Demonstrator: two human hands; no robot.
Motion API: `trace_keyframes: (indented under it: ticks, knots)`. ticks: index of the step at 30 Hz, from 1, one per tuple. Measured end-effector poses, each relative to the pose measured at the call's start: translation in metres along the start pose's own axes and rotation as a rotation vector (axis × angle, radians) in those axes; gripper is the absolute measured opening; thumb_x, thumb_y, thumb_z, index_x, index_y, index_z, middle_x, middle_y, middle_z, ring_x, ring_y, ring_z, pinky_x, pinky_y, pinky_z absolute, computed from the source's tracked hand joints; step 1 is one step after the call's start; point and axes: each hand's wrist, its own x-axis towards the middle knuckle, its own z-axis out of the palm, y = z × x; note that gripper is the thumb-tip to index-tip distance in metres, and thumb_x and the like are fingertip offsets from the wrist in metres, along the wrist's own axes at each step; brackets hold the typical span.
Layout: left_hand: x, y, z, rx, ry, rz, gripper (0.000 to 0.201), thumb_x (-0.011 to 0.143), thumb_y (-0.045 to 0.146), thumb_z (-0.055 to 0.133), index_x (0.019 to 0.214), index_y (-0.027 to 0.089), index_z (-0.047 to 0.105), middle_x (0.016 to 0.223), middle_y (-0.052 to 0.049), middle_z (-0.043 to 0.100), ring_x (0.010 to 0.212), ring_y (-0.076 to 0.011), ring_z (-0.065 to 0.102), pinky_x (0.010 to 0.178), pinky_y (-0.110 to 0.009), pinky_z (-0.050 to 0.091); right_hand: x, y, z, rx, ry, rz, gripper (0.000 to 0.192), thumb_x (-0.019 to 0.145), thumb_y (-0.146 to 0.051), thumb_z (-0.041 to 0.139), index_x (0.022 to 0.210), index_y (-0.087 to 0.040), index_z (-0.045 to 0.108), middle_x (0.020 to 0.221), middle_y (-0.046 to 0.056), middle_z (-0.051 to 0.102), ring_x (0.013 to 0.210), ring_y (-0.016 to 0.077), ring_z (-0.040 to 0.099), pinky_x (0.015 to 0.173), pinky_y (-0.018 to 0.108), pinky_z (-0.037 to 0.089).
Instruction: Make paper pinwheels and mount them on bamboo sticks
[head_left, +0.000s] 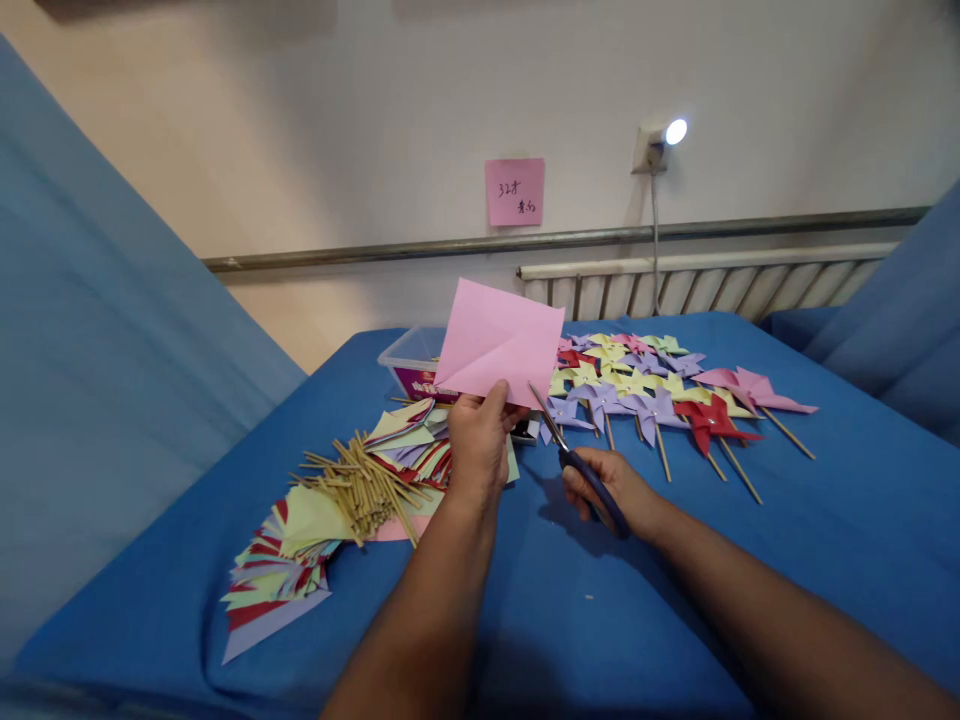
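Observation:
A square sheet of pink paper [501,335] with a faint crease is pinched at its lower edge by my left hand [481,440], thumb in front. My right hand [611,490] grips a pair of scissors [574,462] with dark handles. The blades point up and left, their tips at the paper's lower right corner. Whether the blades have cut into the sheet I cannot tell. Finished paper pinwheels [652,408] on sticks lie just beyond my right hand. Behind my left wrist are fanned sheets of coloured paper [412,440], partly hidden.
A pile of thin wooden sticks [367,490] lies left of my left arm, with another fan of coloured paper [277,570] nearer me. A clear plastic box [409,350] stands behind the paper. Blue cloth covers the table [600,640]. A radiator [720,275] and wall socket [646,152] are beyond.

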Motion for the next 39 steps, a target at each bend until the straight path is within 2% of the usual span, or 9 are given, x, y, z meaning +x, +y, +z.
trace_keyframes:
  ticks: [10,22,39]
  knots:
    - [-0.0011,0.001,0.0013,-0.008,0.005,0.001,0.032,0.062,0.027,0.075,0.088,0.011,0.063,0.075,-0.004,0.067,0.06,-0.0133,0.063,0.059,-0.028,0.053,-0.0008,0.0011,0.0003,0.019,0.009,0.006,0.043,0.08,-0.06,0.058,0.071,-0.018,0.05,0.058,-0.003,0.056,0.04,0.0079,0.05,0.039,0.02,0.035]
    - [-0.001,0.0012,0.0004,-0.004,-0.004,-0.014,0.033,0.061,0.027,0.076,0.087,0.012,0.064,0.075,-0.003,0.068,0.06,-0.0128,0.063,0.059,-0.027,0.052,0.0004,0.0036,-0.0002,-0.035,0.016,-0.028,0.039,0.083,-0.055,0.056,0.07,-0.018,0.051,0.05,-0.004,0.053,0.041,0.009,0.05,0.042,0.022,0.035]
    - [-0.001,-0.0002,0.0,-0.003,-0.017,-0.005,0.035,0.06,0.029,0.077,0.088,0.011,0.064,0.077,-0.004,0.068,0.062,-0.014,0.064,0.062,-0.03,0.053,-0.0002,0.0,-0.0004,0.008,0.007,0.005,0.045,0.079,-0.061,0.058,0.072,-0.018,0.05,0.057,-0.003,0.055,0.04,0.0082,0.051,0.039,0.02,0.035]
